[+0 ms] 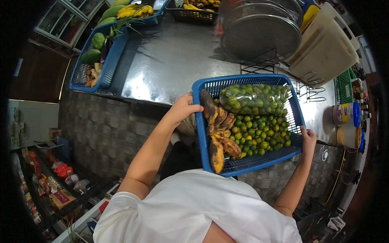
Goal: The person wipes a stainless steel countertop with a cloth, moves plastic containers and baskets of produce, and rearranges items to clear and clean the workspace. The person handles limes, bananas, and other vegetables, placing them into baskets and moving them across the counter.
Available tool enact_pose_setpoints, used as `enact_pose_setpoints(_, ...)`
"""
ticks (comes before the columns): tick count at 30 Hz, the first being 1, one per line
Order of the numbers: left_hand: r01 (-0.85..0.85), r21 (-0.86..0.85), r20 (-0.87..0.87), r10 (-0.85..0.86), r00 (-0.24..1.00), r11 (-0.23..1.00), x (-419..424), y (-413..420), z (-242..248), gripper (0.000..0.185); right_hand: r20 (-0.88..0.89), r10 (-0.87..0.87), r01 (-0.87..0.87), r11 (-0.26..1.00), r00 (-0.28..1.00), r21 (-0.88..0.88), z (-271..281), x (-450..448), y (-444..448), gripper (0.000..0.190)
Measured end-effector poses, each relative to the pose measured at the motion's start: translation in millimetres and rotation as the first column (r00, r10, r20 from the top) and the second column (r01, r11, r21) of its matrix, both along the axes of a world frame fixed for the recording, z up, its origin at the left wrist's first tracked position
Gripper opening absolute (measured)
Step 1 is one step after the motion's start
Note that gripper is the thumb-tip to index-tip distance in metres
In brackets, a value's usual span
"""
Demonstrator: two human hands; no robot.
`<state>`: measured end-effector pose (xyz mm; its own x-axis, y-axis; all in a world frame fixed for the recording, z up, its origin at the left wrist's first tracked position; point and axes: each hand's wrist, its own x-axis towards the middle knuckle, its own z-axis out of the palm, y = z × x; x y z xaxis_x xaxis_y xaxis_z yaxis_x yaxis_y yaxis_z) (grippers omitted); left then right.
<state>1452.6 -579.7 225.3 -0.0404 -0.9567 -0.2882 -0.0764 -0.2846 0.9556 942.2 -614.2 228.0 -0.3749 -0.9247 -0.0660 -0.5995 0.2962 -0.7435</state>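
Between my two hands is a blue plastic basket (258, 167) with slotted sides, tilted and overlapping the table's near edge. My left hand (183, 110) grips its left rim, thumb over the top. On the opposite side my right hand (308, 140) holds the right rim. Inside, brown-spotted ripe bananas (217, 152) lie along the left. Loose small green citrus fruits (258, 133) fill the middle, some yellowish. Behind them rests a clear plastic bag (255, 98) packed with more of the same fruit. Whether the basket's underside touches the table is hidden.
The stainless steel table (170, 60) carries another blue basket (114, 65) of vegetables at left. Yellow bananas (135, 11) sit farther back. Round mesh strainers (261, 38), cutting boards (325, 51), a wire rack (313, 91) and lidded tubs (346, 114) stand right. A stocked shelf (60, 188) is lower left.
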Motion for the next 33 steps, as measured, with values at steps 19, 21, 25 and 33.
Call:
enact_pose_setpoints(19,-0.666,0.052,0.234,0.639,0.733,0.745,57,126,44,0.041,0.507,-0.009,0.097,0.984,0.862,-0.149,-22,129,-41,0.037)
enact_pose_setpoints(21,-0.704,-0.024,0.268,0.683,0.68,0.71,65,148,49,0.039,0.597,0.054,0.081,0.977,0.8,-0.197,-23,143,-46,0.036)
enact_pose_setpoints(25,-0.644,-0.214,0.257,0.678,0.689,0.735,45,148,31,0.038,0.64,0.001,0.16,0.968,0.769,-0.194,-30,156,-41,0.035)
enact_pose_setpoints(33,-0.703,-0.183,0.266,0.723,0.638,0.687,7,107,55,0.039,0.478,0.176,-0.116,0.982,0.86,-0.152,-10,128,-54,0.041)
